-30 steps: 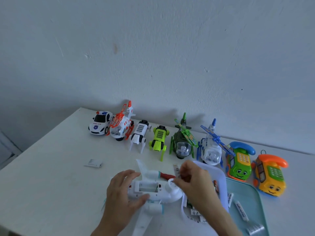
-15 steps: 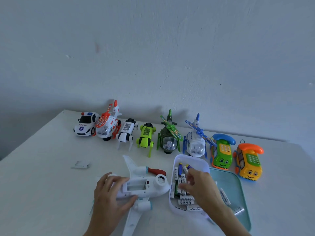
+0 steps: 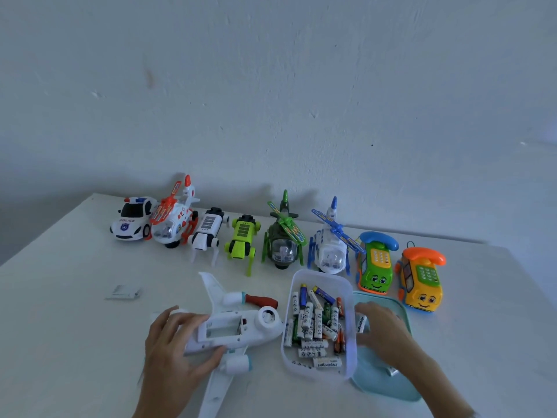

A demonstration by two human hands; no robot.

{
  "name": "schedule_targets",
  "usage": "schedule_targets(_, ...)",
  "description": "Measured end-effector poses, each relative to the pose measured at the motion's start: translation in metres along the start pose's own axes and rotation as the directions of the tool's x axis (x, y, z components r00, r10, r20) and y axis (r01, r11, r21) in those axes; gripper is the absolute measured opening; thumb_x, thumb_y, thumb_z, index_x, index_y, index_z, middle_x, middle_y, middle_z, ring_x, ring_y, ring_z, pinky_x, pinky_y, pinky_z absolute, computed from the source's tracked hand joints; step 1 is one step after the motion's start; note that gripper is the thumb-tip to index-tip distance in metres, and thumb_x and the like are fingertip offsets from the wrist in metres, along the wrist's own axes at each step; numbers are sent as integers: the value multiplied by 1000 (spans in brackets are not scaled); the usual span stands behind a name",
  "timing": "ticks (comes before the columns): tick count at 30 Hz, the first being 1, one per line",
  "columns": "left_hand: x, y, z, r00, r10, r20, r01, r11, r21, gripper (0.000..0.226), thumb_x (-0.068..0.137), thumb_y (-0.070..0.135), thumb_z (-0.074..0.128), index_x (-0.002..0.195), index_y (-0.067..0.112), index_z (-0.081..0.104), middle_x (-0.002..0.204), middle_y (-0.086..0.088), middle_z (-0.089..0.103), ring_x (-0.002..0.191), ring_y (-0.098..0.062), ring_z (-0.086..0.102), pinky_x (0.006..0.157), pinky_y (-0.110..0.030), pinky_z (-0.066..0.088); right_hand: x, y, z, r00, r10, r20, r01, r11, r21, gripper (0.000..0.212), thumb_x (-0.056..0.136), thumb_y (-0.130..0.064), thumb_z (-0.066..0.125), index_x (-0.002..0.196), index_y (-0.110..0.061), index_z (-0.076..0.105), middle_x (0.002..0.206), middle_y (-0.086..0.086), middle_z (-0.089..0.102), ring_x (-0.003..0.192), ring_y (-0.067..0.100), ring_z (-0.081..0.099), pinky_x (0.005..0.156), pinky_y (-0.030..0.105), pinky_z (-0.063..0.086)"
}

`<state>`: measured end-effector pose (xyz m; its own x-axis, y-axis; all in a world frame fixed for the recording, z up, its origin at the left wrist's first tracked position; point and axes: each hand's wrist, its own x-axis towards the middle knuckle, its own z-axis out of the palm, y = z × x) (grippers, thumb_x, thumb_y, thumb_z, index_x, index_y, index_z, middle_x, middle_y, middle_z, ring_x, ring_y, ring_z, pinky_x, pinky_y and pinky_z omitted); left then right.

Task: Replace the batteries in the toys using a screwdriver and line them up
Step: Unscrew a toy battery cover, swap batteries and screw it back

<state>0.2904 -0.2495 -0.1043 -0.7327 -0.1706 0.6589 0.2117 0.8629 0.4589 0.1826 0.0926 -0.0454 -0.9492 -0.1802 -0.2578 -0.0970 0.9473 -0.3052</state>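
A left hand (image 3: 173, 345) is gripping an upturned white plastic toy airplane (image 3: 238, 325), its battery bay open, near the white table's (image 3: 60, 327) front edge. The right hand (image 3: 381, 328) is pinching a white battery (image 3: 360, 322) over a teal tray (image 3: 388, 384), beside a clear battery-filled tub (image 3: 346, 285).

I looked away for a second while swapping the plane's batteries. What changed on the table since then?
The right hand left the plane's nose, passed over the battery box and now holds a battery over the teal lid. The left hand still grips the upturned plane; the toy row is unmoved.
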Motion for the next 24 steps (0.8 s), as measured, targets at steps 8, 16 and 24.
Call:
schedule_targets(8, 1, 5, -4, 997, -63, 40, 62, 997, 48, 55, 62, 56, 69, 100, 15, 70, 96, 5, 61, 103, -26, 51, 89, -38, 41, 4, -13, -19, 908, 147, -392, -54, 970, 238, 33, 73, -20, 80, 101, -6, 69, 102, 10, 57, 78, 15, 47, 67, 24, 35)
schedule_targets(16, -5, 8, -4, 996, -80, 47, 77, 995, 71, 51, 65, 52, 72, 99, 15, 71, 100, 7, 59, 108, -30, 52, 92, -42, 43, -30, -101, -43, 930, 27, -366, 229, 735, 638, 26, 61, -8, 87, 74, -22, 69, 71, -1, 66, 59, 12, 63, 56, 13, 47)
schedule_targets(24, -8, 9, -7, 995, -73, 60, 68, 993, 92, 52, 69, 54, 69, 106, 18, 70, 106, 12, 55, 113, -27, 48, 95, -36, 40, -27, -174, 39, 929, -272, -251, 366, 777, 513, 19, 78, -3, 70, 90, -18, 69, 77, -9, 65, 71, 2, 61, 63, 5, 41)
